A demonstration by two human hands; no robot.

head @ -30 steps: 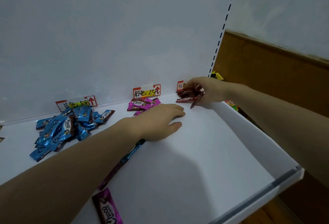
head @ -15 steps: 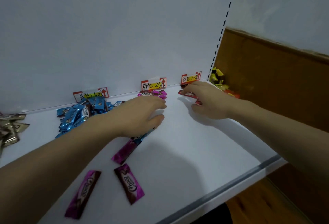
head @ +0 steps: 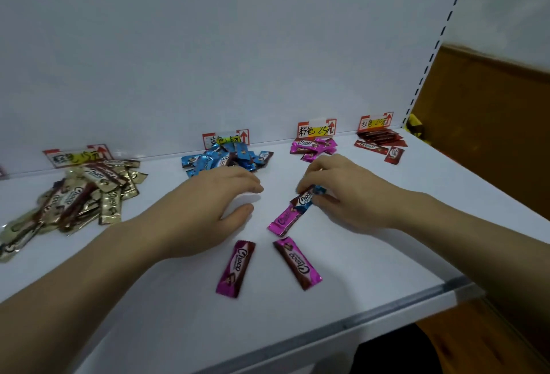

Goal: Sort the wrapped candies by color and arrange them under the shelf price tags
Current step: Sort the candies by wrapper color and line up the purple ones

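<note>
Item: blue wrapped candy (head: 306,199), middle of shelf (head: 372,269), pinched by right hand (head: 351,195), overlapping a loose pink candy (head: 282,220). Left hand (head: 208,204): relaxed, empty. Risk: lifting may drag the pink one along, towards the blue pile (head: 226,159)

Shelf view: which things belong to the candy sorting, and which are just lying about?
Part of the job: gold pile, blue pile, pink pile, red pile, price tags, three loose pink candies, blue candy pinched by the right hand.
Just lying about: yellow wrappers beyond the shelf, wooden panel.
</note>
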